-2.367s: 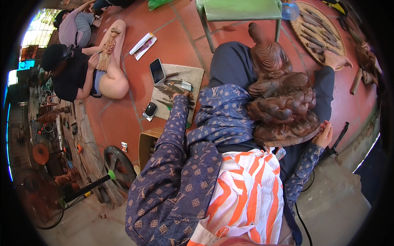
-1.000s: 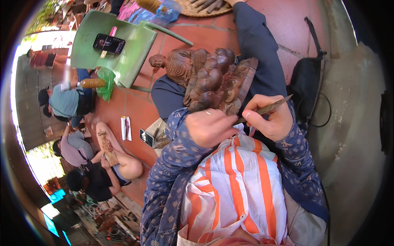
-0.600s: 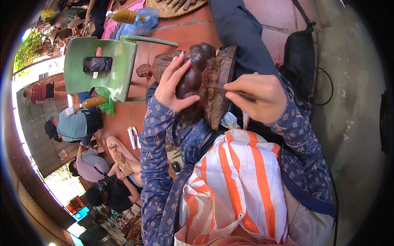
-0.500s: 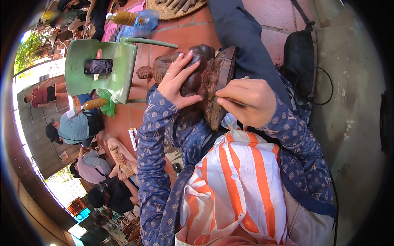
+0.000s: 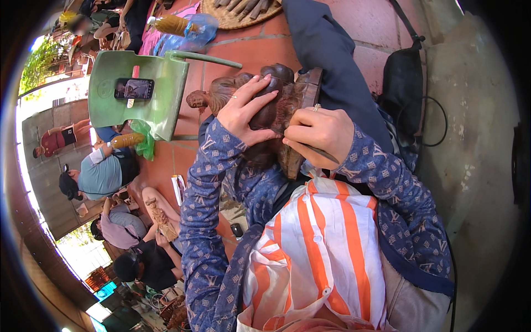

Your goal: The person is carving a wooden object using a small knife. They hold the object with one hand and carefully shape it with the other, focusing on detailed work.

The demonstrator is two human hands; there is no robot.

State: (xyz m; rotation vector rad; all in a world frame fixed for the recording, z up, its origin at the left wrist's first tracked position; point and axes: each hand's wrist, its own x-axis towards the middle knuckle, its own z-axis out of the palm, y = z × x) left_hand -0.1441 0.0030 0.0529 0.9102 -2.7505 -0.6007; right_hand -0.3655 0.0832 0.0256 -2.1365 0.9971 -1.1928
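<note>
A dark brown wood carving (image 5: pixel 265 114) lies across my lap, its small carved figure's head pointing left and its flat base (image 5: pixel 311 86) to the right. My left hand (image 5: pixel 244 113) grips its rounded middle, fingers spread over the top and thumb toward the base. My right hand (image 5: pixel 323 130), wearing a ring, pinches a thin dark strip-like tool (image 5: pixel 322 153) against the carving near the base. The tool's near end sticks out below the fingers; its working tip is hidden by the hand, so its exact kind cannot be made out.
A green plastic chair (image 5: pixel 160 83) stands to the left with a phone (image 5: pixel 134 88) on it. Beyond are a bottle of brown liquid (image 5: pixel 171 25) and a woven tray (image 5: pixel 238 22) of wooden pieces. A black bag (image 5: pixel 402 83) lies right. Several people sit at left, one holding a pale carving (image 5: pixel 160 218).
My right hand has moved left and turned, so the strip-like tool now shows below its fingers. The carving and my left hand have shifted slightly right and nearer.
</note>
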